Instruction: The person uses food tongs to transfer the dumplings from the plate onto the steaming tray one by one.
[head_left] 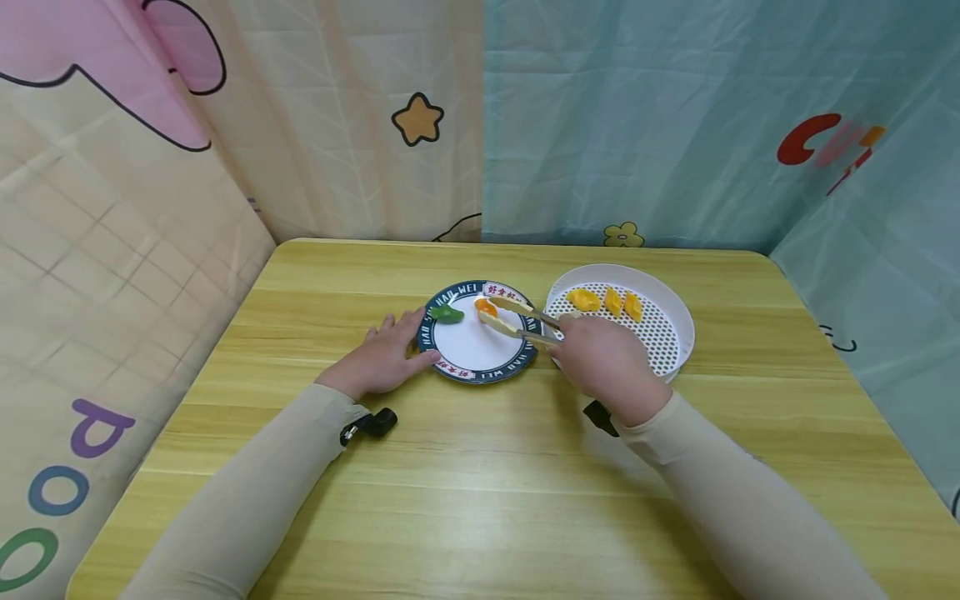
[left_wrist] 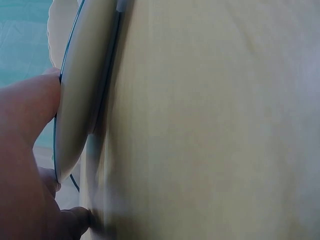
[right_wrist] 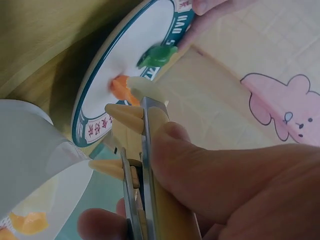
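Gripping the tongs (head_left: 512, 306), your right hand (head_left: 606, 358) held their tips apart beside the orange piece (head_left: 487, 309). Your left hand (head_left: 385, 355), fingers apart, touched the plate (head_left: 472, 347) at left.

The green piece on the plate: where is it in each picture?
Head view: the green piece is just left of the picture's middle, on the left side of the plate.
Left wrist view: it is not in this picture; the plate shows from its outside.
Right wrist view: it is in the upper middle, above and to the right of the orange piece.
Shared landmark: the plate shows in all three.
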